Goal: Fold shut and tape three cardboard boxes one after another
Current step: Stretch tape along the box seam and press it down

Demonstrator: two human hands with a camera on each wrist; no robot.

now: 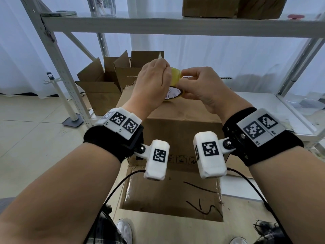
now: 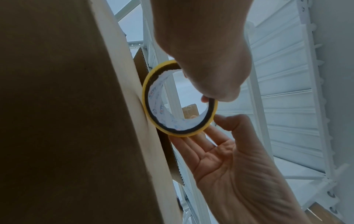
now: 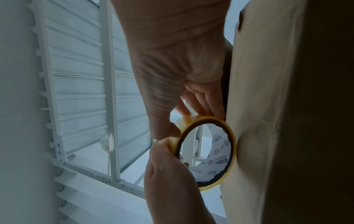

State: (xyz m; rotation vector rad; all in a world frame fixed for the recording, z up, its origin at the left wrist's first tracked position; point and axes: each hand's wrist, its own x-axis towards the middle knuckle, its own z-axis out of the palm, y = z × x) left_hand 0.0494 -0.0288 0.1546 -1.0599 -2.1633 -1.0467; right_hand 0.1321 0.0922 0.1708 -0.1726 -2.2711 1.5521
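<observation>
Yellow tape roll (image 1: 175,85) pinched on edge atop the near cardboard box (image 1: 181,120), left hand (image 1: 151,81) gripping its rim, right hand (image 1: 200,85) picking at its free end. Best lift the end cleanly, then draw along the box's seam.

Looked like a stockroom or packing area: grey metal shelving rack (image 1: 175,26) w/ perforated uprights, brown boxes (image 1: 232,6) stored on its top shelf, open cardboard cartons (image 1: 100,88) on a pale tiled floor (image 1: 35,138), white curtain (image 1: 219,55) behind.
</observation>
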